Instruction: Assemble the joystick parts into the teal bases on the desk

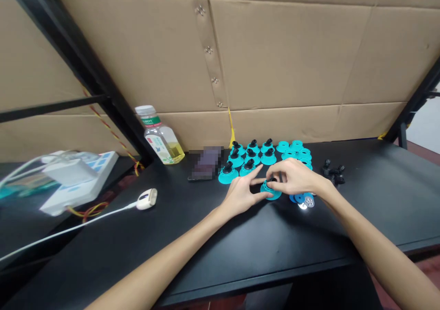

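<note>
My left hand (242, 193) and my right hand (292, 177) meet over one teal disc (270, 191) lying on the black table (213, 236). The left fingers pinch the disc's left edge. The right fingers close on a small black knob (272, 179) at the disc's top. Behind my hands stand several teal discs with black knobs fitted (249, 156) in rows. Bare teal discs (295, 150) lie in a pile to their right. Loose black knobs (332, 172) sit further right. Blue and silver round pieces (304, 200) lie under my right wrist.
A bottle of yellow liquid (160, 138) stands at the back left by a black frame post (85, 67). A dark phone (205, 164) lies beside it. A white power strip (80, 177) and a white corded device (147, 199) are at the left. Cardboard (292, 53) walls the back.
</note>
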`<state>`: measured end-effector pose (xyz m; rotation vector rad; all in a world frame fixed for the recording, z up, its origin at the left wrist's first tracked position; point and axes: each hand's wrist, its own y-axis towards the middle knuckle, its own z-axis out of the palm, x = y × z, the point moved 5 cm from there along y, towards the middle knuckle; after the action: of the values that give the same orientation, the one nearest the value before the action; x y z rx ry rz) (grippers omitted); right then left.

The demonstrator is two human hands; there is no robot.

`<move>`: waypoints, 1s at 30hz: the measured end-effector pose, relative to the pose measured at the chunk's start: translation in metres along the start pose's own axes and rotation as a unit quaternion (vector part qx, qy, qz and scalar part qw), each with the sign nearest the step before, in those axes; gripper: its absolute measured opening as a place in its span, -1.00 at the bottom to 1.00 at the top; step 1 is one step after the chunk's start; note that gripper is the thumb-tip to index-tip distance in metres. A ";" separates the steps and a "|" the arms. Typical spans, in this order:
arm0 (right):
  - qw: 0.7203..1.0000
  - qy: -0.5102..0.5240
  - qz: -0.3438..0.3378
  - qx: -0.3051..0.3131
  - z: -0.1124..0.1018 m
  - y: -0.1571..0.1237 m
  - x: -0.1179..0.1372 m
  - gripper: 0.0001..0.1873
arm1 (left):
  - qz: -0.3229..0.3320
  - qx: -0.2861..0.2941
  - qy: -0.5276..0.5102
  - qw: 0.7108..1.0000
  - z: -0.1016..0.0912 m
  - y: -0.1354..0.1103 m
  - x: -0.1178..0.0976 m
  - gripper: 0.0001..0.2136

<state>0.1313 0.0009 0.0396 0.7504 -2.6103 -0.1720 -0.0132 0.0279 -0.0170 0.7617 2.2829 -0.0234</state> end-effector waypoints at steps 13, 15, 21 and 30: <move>0.976 -0.213 0.035 -0.031 0.016 0.011 0.010 -0.50 | 0.014 -0.010 0.032 0.999 0.001 -0.001 -0.002 -0.19; 0.970 -0.239 0.043 -0.019 0.020 0.012 0.009 -0.54 | 0.021 -0.008 0.024 0.999 0.001 0.000 -0.002 -0.20; 0.956 -0.260 0.135 -0.024 0.019 0.012 0.001 -0.45 | 0.019 0.009 -0.033 0.999 0.003 0.001 -0.001 -0.15; 0.999 -0.024 0.030 -0.030 0.003 0.000 -0.002 -0.79 | 0.026 0.049 -0.124 0.991 0.002 0.000 0.000 -0.08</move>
<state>0.1320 0.0022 0.0365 0.6546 -2.6572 -0.2513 -0.0122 0.0274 -0.0185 0.8200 2.0373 -0.1982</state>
